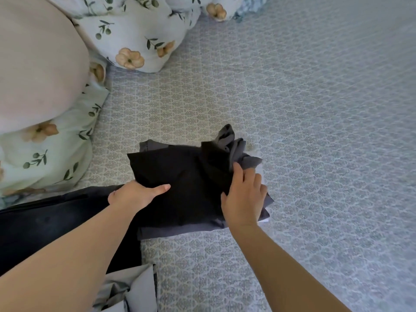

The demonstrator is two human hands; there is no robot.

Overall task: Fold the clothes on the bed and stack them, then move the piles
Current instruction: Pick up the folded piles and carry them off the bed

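Patterned bedding in a pale blue-grey lattice print [304,109] covers the bed and fills most of the view, and on it, a little below the middle, lies a small stack of folded clothes. On top of the stack is a black folded garment [180,176], lying roughly flat with its far right corner humped up. Beneath it sits a dark grey garment [243,158], whose edges show along the far side, the right side and the near side, with a crumpled peak of its cloth rising at the far right corner. A sliver of white fabric [265,220] peeks out at the stack's near right corner. The left hand [132,195] grips the left edge of the black garment, thumb laid across the top and the fingers tucked out of sight beneath the cloth. The right hand [244,197] rests on the right side of the stack, its fingers bent over the edge where black and grey cloth meet; how firmly it holds cannot be told. Just left of the stack, under the left forearm, a dark navy item [56,221] lies on the bed. Near the bottom edge sits some rumpled light grey cloth [132,289]. Farther left and up are floral pillows [135,30] and a plain beige cushion [38,64].
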